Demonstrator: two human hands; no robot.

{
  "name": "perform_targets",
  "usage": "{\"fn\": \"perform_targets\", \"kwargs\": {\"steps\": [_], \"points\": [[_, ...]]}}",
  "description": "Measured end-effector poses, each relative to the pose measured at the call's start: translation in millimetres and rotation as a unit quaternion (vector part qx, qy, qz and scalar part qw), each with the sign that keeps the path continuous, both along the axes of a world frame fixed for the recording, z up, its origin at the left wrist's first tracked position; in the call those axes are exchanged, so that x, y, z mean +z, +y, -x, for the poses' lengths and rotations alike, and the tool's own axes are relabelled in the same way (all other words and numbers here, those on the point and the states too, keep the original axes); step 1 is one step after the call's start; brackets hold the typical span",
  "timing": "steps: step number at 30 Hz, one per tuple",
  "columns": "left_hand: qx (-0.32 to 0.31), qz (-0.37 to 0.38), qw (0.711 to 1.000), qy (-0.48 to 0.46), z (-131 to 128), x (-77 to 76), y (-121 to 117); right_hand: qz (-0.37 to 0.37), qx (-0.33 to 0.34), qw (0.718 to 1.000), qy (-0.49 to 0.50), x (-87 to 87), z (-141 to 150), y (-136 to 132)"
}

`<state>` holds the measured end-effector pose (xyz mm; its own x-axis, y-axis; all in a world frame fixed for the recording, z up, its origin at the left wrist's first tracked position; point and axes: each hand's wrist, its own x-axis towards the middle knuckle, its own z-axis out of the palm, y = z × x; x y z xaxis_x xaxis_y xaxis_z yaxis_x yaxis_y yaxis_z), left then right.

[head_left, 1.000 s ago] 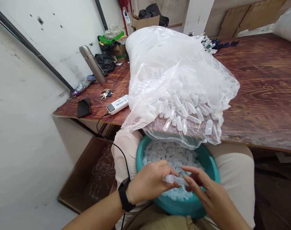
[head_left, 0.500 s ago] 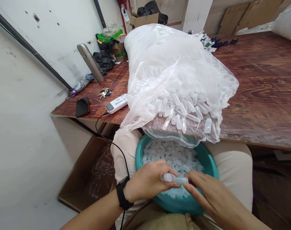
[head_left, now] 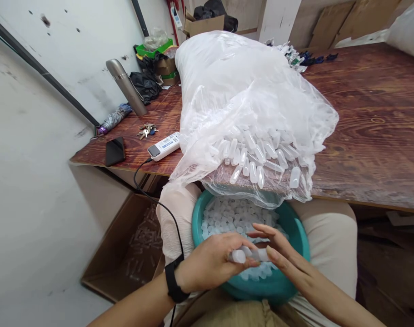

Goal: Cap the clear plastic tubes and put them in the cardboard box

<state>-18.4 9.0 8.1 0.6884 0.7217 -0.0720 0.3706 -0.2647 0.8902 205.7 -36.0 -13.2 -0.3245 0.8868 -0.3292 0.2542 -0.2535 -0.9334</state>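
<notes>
My left hand [head_left: 211, 261] is closed round a small translucent plastic tube [head_left: 249, 255], held over the near rim of a teal basin [head_left: 297, 247] on my lap. My right hand [head_left: 283, 256] meets it from the right, its fingertips pinching the tube's right end while the other fingers stretch out. The basin holds several small white caps [head_left: 234, 218]. Above it, a big clear plastic bag [head_left: 241, 104] full of the same tubes lies on the wooden table [head_left: 373, 131], its mouth hanging over the edge. A black band sits on my left wrist.
On the table's left end lie a black phone [head_left: 114, 151], keys [head_left: 144, 131], a white power bank [head_left: 165, 146] with a black cable, a steel flask [head_left: 127, 87] and a folded umbrella. A cardboard box [head_left: 132, 247] with tubes in it stands on the floor at left.
The hands have shifted slightly toward me with the tube. The right hand's upper fingers have lifted and spread; before, they were curled down on the tube.
</notes>
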Motion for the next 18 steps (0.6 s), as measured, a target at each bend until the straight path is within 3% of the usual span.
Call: {"fn": "perform_targets", "kwargs": {"steps": [5,8,10,14,16,18], "points": [[-0.047,-0.028,0.998,-0.014,2,-6.9,0,0.06,0.02,0.996,0.069,-9.8,-1,-4],[-0.079,-0.017,0.997,0.021,3,-13.1,13,0.035,0.04,0.999,0.007,-13.0,-7,4],[-0.064,-0.008,0.996,0.067,1,-15.6,30,-0.004,0.071,0.994,-0.081,-14.7,-10,11],[-0.027,-0.023,0.986,0.164,-16,-22.4,69,-0.079,0.197,0.932,-0.293,-21.6,3,19],[-0.044,-0.033,0.981,0.187,-33,-29.2,82,-0.088,0.257,0.903,-0.332,-26.5,17,19],[-0.072,-0.043,0.974,0.211,-51,-37.5,89,-0.088,0.282,0.894,-0.336,-31.4,33,18]]}}
